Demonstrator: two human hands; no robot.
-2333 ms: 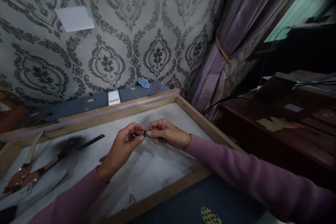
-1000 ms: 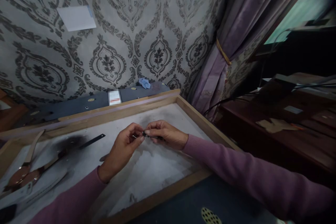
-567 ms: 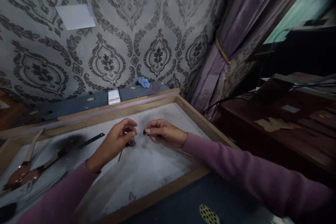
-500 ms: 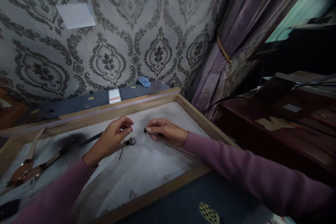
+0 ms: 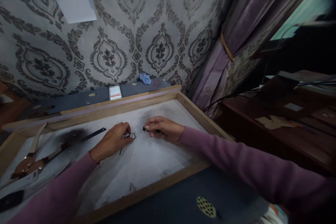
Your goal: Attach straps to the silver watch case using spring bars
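**My left hand (image 5: pixel 112 141) at a small round silver watch (image 5: pixel 132 135), my right hand (image 5: pixel 166 128) pinching a small black piece (image 5: pixel 144 128)**

I have both hands over a shallow wooden-framed tray (image 5: pixel 168 183) lined with white paper (image 5: pixel 157 157). The watch is inside the tray, near its middle, with the thumb and forefinger of my left hand just around it; whether those fingers clamp it or only rest beside it I cannot tell. A thin black stick (image 5: pixel 120 151) pokes out below that hand.

My right fingers are together, clamped on the black piece, which sticks out past the fingertips toward the watch, a short gap between them. Something slim and dark runs back under the fingers; I cannot tell whether it is part of the same piece.

Up beyond my left wrist lies a flat black strip with a hole at its end (image 5: pixel 94 134). Farther left, two copper-coloured round watches with pale straps (image 5: pixel 25 166) lie side by side. The tray sits on a desk covered in dark blue cloth (image 5: pixel 162 203). Behind the tray are a crumpled light-blue cloth (image 5: pixel 145 79) and a small white packet (image 5: pixel 115 93).
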